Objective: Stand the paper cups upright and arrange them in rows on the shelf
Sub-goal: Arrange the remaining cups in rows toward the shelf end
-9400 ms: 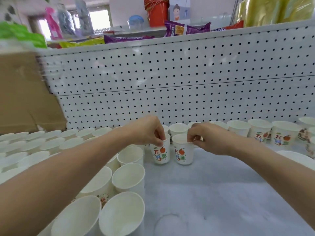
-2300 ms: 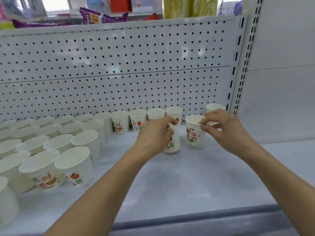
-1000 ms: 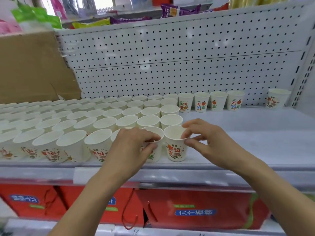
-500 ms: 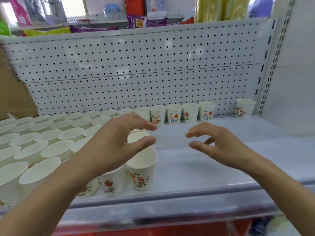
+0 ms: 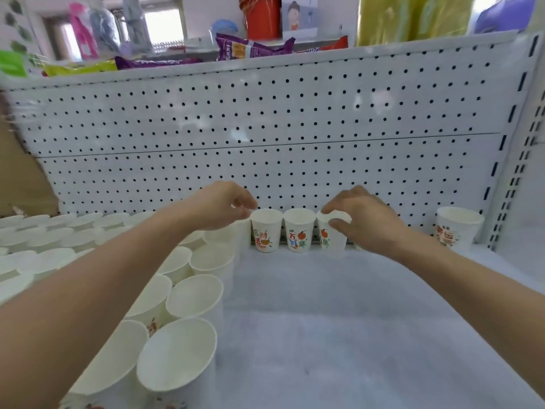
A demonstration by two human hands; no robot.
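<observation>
**Pegboard and shelf: hands at the back row**

White pegboard (image 5: 265, 113) backs the shelf (image 5: 354, 320) where we work. Our right hand (image 5: 365, 222) grips a printed cup (image 5: 327, 240) in the back row, thumb on its wall and fingers over the rim. Our left hand (image 5: 215, 208) curls beside the neighbouring cup (image 5: 267, 231); we cannot tell whether its fingers pinch anything. Upright cups (image 5: 194, 293) fill the shelf's left side.

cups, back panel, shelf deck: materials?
The paper cups: thin-walled matte white paperboard, printed colour graphics. Back panel: looks like white-painted sheet metal, regular punched holes, faint sheen; could be coated board. Shelf deck: white, slightly mottled matte surface, probably painted metal or a liner over it; cannot tell.
</observation>
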